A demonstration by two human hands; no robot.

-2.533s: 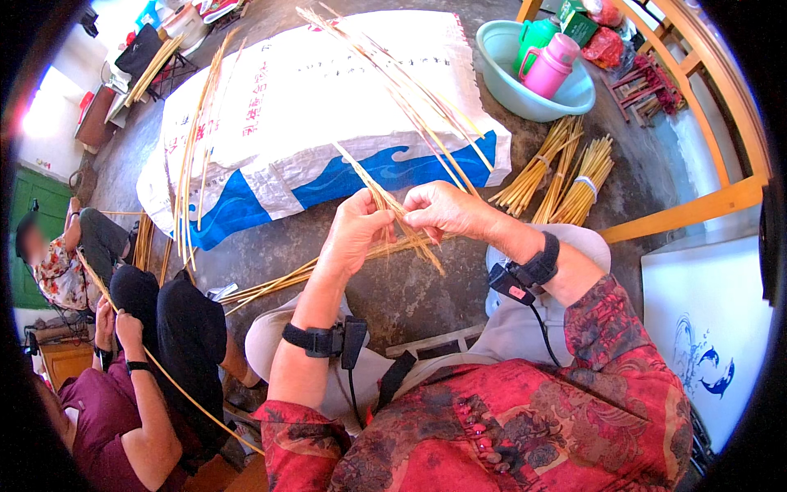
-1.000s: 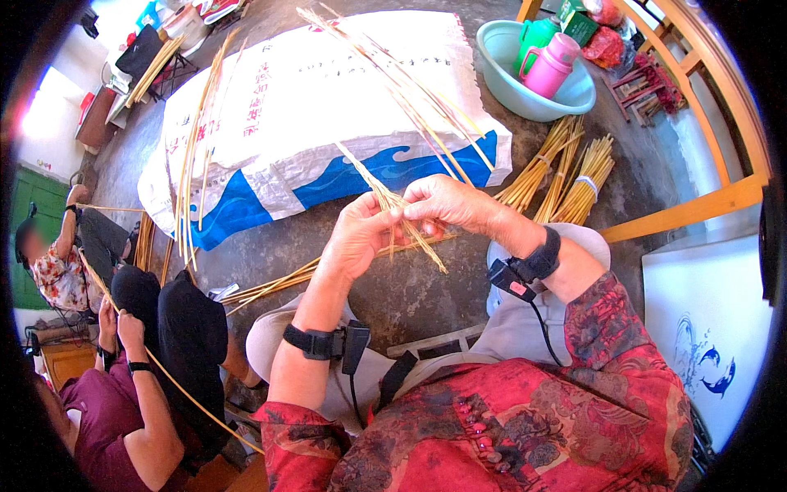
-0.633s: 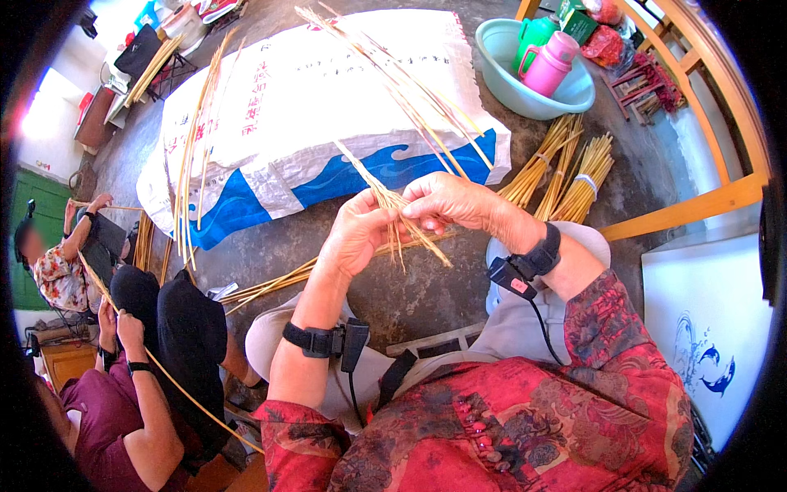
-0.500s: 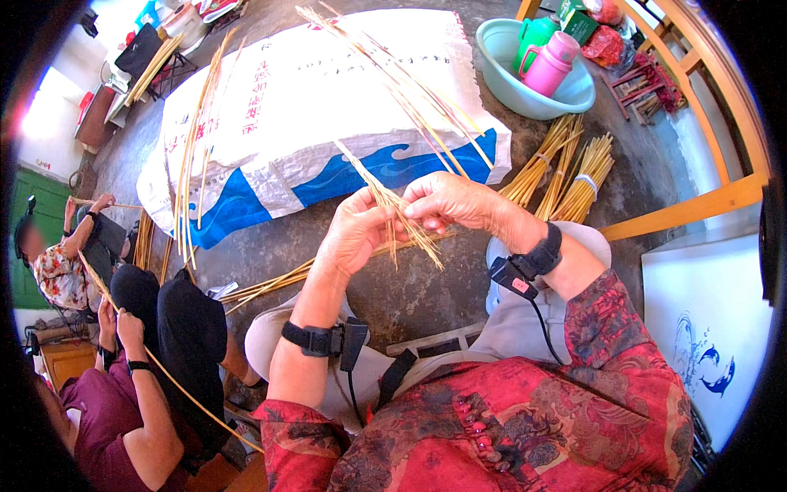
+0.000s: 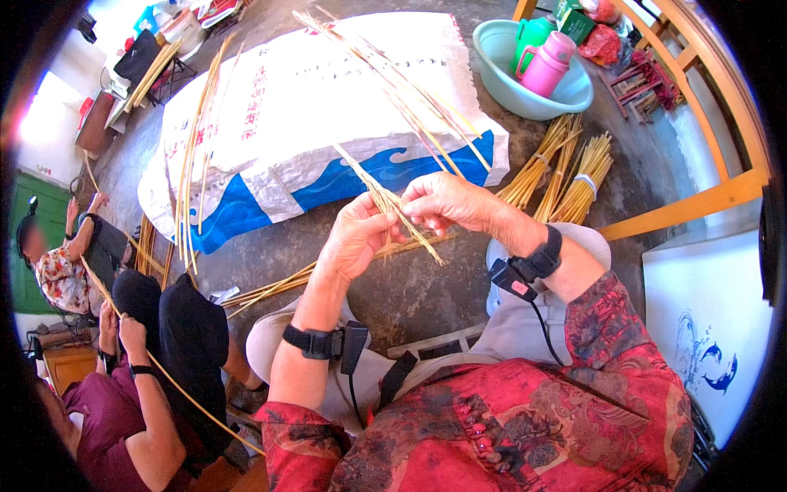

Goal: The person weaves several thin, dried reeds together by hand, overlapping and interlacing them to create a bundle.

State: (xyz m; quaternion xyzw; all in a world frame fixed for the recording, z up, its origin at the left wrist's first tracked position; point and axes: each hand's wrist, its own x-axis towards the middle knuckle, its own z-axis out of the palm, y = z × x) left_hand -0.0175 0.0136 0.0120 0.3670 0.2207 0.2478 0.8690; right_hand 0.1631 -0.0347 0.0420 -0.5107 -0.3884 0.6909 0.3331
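Note:
A short straw braid (image 5: 382, 197) with splayed, loose strand ends slants between my hands, above the floor in front of my knees. My left hand (image 5: 358, 236) pinches it from the left with thumb and fingers. From the right, my right hand (image 5: 453, 202) has thumb and fingertips closed on the strands close to the left fingertips. Its narrow end points up and away over the white sack. The loose ends spread down to the right below my fingers. My fingers partly hide the crossing of the strands.
Ahead lies a large white and blue woven sack (image 5: 352, 90) with long straw stalks on it. Tied straw bundles (image 5: 587, 182) stand to the right, near a light-blue basin (image 5: 492, 78) holding two flasks. Two co-workers sit at the left, handling long straw strips (image 5: 184, 389).
The loose ends below my fingers have drawn closer together, and a strand that hung down has shifted. My hands stay almost in place. The farther co-worker's hands and strip have moved.

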